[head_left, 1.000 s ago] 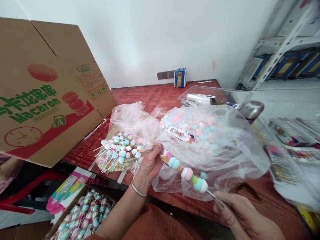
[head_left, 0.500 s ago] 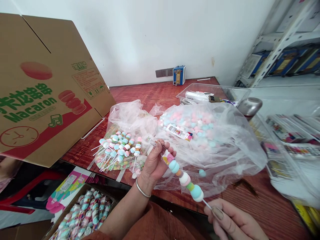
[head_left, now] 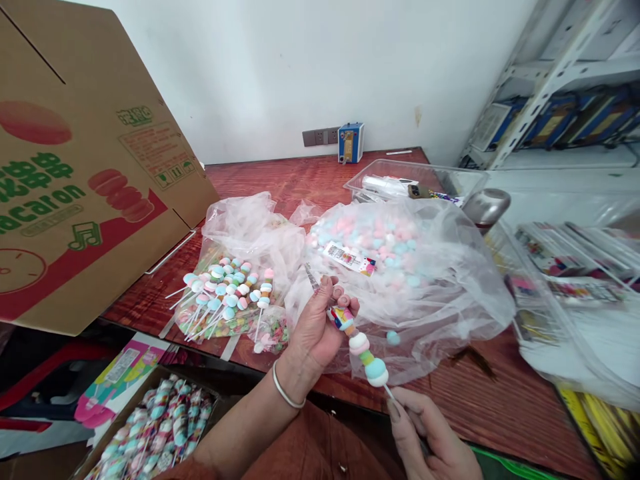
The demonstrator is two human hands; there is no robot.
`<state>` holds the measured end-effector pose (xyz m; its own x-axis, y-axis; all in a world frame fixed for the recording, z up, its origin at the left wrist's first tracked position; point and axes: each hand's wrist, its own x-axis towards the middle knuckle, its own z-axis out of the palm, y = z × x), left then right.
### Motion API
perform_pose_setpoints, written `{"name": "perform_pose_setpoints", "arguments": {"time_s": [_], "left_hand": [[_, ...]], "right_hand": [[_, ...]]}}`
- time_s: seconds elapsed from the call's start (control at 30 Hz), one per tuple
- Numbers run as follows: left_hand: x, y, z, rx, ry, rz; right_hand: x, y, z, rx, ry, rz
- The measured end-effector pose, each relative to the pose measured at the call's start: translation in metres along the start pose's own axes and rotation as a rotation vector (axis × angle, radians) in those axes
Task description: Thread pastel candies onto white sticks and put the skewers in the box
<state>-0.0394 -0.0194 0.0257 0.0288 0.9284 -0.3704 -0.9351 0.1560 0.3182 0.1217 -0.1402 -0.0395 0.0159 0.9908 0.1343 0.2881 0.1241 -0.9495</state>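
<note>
My left hand [head_left: 320, 327] is closed around a clear printed wrapper [head_left: 343, 318], and the top of a candy skewer is inside the wrapper's mouth. The candy skewer [head_left: 368, 357] carries pastel blue, white, pink, green and orange pieces; its lower pieces are bare. My right hand [head_left: 425, 433] pinches the white stick below the last piece. Left of my hands, a pile of unwrapped candy skewers [head_left: 225, 293] lies on a plastic bag. Just behind my hands, a large clear bag [head_left: 430, 267] of pastel candies has a printed wrapper [head_left: 350, 259] on top.
A big cardboard box [head_left: 100, 167] stands at the left. Below the table edge, a carton of wrapped skewers [head_left: 160, 427] sits at lower left. A clear tray [head_left: 400, 177] and a metal cup [head_left: 486, 207] are behind the bag. A bin of wrappers [head_left: 565, 280] is at right.
The skewer has slid further into the wrapper, so its top blue piece is now covered. My right hand has moved up and left toward my left hand. The view has shifted slightly.
</note>
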Motion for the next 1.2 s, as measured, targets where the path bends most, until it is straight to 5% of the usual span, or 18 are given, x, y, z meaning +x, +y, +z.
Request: {"name": "perform_pose_setpoints", "arguments": {"time_s": [0.1, 0.2, 0.27, 0.4, 0.5, 0.57, 0.73, 0.83, 0.93, 1.1, 1.2], "left_hand": [[0.0, -0.005, -0.001, 0.049, 0.018, 0.006], [0.001, -0.008, -0.002, 0.069, 0.006, -0.002], [0.001, -0.009, -0.003, 0.067, -0.027, -0.018], [0.002, -0.01, -0.005, 0.054, -0.087, -0.068], [0.003, -0.011, -0.007, 0.073, -0.097, -0.091], [0.003, -0.011, -0.006, 0.099, -0.071, -0.094], [0.003, -0.012, -0.003, 0.145, -0.014, -0.088], [0.002, -0.014, -0.002, 0.148, -0.017, -0.077], [0.001, -0.016, -0.001, 0.126, -0.011, -0.071], [0.0, -0.019, -0.001, 0.085, -0.078, -0.104], [0.0, -0.02, -0.001, 0.099, -0.102, -0.108]], "right_hand": [[0.007, 0.008, -0.001, -0.425, 0.122, -0.466], [0.014, 0.008, 0.001, -0.504, 0.191, -0.562], [0.015, -0.001, 0.005, -0.3, 0.123, -0.353], [0.016, -0.025, 0.014, 0.49, -0.202, 0.404], [0.019, -0.033, 0.016, 0.79, -0.325, 0.609], [0.022, -0.03, 0.016, 0.597, -0.271, 0.445], [0.029, -0.013, 0.012, -0.392, 0.124, -0.541], [0.03, -0.011, 0.011, -0.603, 0.179, -0.701], [0.03, -0.015, 0.013, -0.334, 0.13, -0.437], [0.028, -0.026, 0.019, 0.782, -0.208, 0.491], [0.029, -0.027, 0.022, 1.026, -0.253, 0.615]]}}
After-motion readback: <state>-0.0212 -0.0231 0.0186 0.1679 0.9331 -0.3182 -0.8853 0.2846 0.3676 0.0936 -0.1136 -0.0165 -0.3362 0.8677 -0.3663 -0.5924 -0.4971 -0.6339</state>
